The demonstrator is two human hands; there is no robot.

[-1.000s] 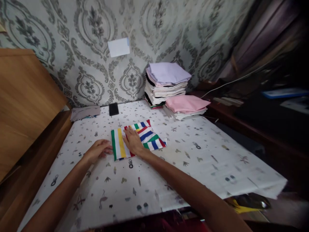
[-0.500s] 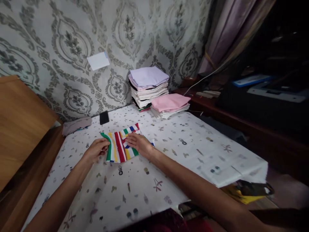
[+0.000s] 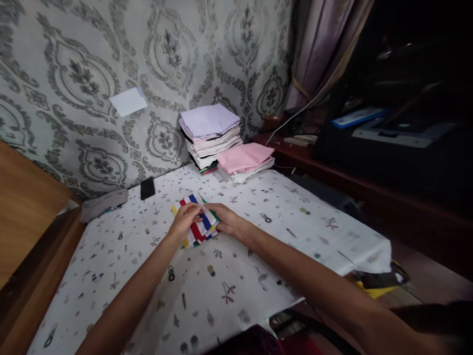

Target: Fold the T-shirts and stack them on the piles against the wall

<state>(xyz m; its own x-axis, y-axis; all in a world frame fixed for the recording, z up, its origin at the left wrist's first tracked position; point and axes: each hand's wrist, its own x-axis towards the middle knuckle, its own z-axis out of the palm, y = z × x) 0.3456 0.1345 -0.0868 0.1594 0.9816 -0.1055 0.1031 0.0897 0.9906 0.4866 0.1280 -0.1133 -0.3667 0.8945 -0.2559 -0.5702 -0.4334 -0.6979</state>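
Note:
A folded cloth with red, blue, yellow, white and green stripes lies in a small bundle on the patterned white table cover. My left hand is over its left part, fingers curled together against the fabric. Along the right edge, my right hand grips the cloth, its thumb side towards the left hand. The two hands nearly meet over the bundle, and they hide part of the upper layer.
Behind the hands stand a tall stack of folded fabric with lilac on top and a lower pink-topped stack. A black phone and a flat greyish folded cloth lie near the wall. A wooden panel borders the left.
The striped cloth has been folded over into a narrower bundle. My left hand has moved right, closer to the right hand, which has shifted to the cloth's right edge. The view has turned slightly.

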